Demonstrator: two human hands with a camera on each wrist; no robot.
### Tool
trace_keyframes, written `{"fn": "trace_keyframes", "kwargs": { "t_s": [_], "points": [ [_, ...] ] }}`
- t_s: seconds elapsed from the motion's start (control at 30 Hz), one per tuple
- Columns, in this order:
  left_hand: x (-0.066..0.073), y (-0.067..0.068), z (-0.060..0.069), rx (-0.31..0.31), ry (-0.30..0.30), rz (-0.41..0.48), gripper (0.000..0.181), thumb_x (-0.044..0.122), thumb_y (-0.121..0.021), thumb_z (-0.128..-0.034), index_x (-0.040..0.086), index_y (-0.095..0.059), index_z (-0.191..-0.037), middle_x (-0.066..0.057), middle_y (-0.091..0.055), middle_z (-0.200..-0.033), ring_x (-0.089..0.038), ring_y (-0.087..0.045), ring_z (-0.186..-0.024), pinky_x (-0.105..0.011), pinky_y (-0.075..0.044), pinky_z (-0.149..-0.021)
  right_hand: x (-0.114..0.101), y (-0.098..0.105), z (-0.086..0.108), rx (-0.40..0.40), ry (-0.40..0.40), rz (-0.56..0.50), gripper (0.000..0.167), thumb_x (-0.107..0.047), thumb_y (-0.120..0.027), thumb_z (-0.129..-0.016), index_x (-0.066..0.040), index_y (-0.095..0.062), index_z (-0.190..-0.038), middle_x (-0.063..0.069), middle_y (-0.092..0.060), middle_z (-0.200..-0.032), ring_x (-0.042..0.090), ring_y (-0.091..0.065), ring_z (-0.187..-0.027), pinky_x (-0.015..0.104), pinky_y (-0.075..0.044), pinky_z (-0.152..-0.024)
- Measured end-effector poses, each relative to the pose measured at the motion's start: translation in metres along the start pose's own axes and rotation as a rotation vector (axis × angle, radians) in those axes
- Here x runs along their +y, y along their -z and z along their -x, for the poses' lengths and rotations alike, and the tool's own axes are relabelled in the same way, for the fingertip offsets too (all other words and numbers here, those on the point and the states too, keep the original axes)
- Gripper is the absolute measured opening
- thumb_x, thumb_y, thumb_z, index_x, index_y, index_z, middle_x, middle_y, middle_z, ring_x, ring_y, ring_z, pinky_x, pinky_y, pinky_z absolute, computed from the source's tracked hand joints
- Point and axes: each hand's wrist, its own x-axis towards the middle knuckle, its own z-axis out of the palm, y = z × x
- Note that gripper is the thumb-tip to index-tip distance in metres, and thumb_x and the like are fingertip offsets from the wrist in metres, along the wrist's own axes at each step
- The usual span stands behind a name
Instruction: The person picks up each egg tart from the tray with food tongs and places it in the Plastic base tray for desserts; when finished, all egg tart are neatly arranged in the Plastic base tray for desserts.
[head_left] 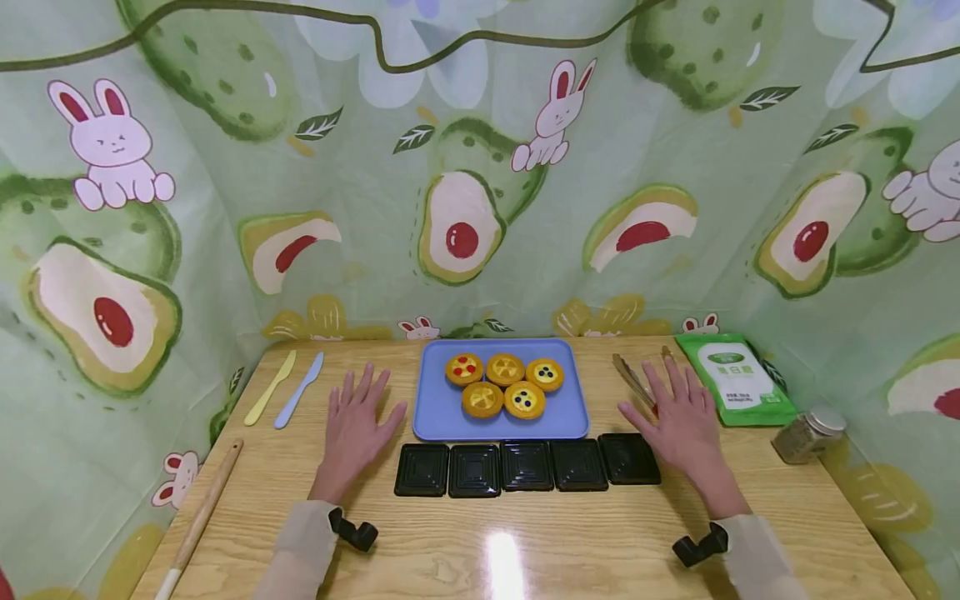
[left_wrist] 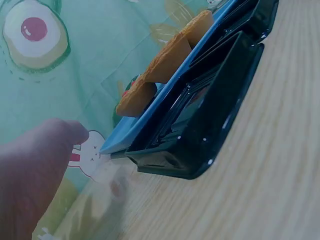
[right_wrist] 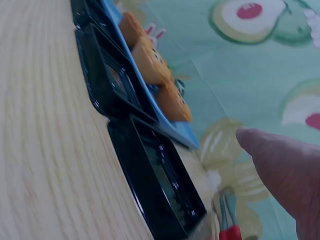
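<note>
My left hand is spread with straight fingers over the table, between two plastic knives and a blue tray. On that tray sit several egg tarts, topped with red pieces, dark berries or pale slices. A row of small black square trays lines its near side. My right hand, also spread and holding nothing, is beside the row's right end. Metal tongs with a red part lie partly hidden behind its fingers. The left thumb and right thumb appear apart from the trays in the wrist views.
At the left lie a yellow knife, a blue knife and a long wooden-handled tool. A green-and-white packet and a glass jar are at the right. A patterned curtain surrounds the wooden table's back and sides.
</note>
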Motion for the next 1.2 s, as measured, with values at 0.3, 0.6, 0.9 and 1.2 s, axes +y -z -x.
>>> {"fn": "trace_keyframes", "kwargs": {
  "t_s": [0.3,0.6,0.9,1.2],
  "points": [
    [-0.01,-0.024,-0.023,-0.027,-0.119,0.062,0.078,0.057,-0.055,-0.1026,0.016,-0.034,-0.166,-0.014,-0.026,-0.172,-0.043,-0.017,-0.158,-0.065,-0.015,-0.124,0.035,-0.001,0.002,-0.039,-0.144,-0.117,0.11,-0.064,-0.06,-0.098,0.005,-0.007,-0.165,0.046,-0.022,-0.154,0.069,-0.024,-0.135,0.078,-0.025,-0.103],
    [-0.012,-0.041,-0.034,-0.118,-0.201,0.117,0.081,0.061,-0.05,-0.1037,0.017,-0.027,-0.168,-0.008,-0.023,-0.173,-0.036,-0.02,-0.159,-0.06,-0.017,-0.126,0.045,-0.01,0.003,-0.121,-0.234,-0.108,0.119,-0.069,-0.061,-0.094,0.017,-0.008,-0.157,0.052,-0.033,-0.129,0.07,-0.039,-0.114,0.074,-0.038,-0.089],
    [-0.01,-0.044,-0.035,-0.148,-0.245,0.105,0.077,0.061,-0.048,-0.1046,0.018,-0.03,-0.167,0.0,-0.027,-0.172,-0.03,-0.026,-0.158,-0.058,-0.017,-0.127,0.052,-0.027,0.009,-0.005,-0.222,-0.037,0.079,-0.063,-0.067,-0.094,0.013,-0.053,-0.113,0.029,-0.047,-0.097,0.041,-0.051,-0.077,0.046,-0.04,-0.056],
    [-0.005,-0.047,-0.035,-0.168,-0.243,0.115,0.075,0.06,-0.048,-0.1048,0.02,-0.032,-0.166,0.003,-0.025,-0.172,-0.026,-0.022,-0.16,-0.055,-0.012,-0.128,0.051,-0.023,0.007,-0.031,-0.207,-0.049,0.068,-0.056,-0.063,-0.099,0.011,-0.049,-0.101,0.028,-0.045,-0.093,0.036,-0.048,-0.071,0.041,-0.038,-0.052]
  ]
}}
